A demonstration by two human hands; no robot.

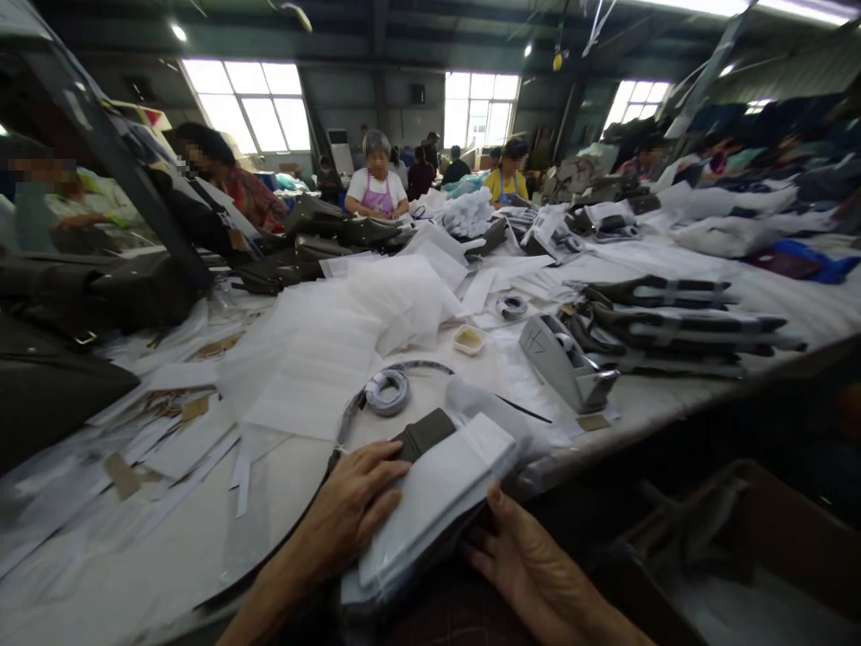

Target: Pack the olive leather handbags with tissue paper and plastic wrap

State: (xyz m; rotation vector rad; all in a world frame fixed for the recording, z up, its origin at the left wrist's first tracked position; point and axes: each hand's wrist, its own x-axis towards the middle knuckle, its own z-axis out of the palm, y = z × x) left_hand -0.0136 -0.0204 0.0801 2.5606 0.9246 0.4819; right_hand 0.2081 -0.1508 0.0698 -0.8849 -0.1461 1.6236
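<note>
A dark olive bag [429,432] lies at the table's front edge, largely covered by folded white foam sheet [430,507]. My left hand [356,498] grips its left side, with the fingers bent over the dark part and the thumb against the foam. On the right side, my right hand [515,543] holds the bag's edge, thumb on top and fingers underneath, partly hidden. A dark strap [316,489] curves around the left of the bag. Just beyond it sits a wrapped strap coil [387,392].
White foam sheets [323,350] spread across the table's middle. A tape dispenser [565,363] stands to the right, beside stacked wrapped dark bags [673,323]. A small tray [469,339] sits behind. An open carton [746,538] is low at right. Several people work across the table.
</note>
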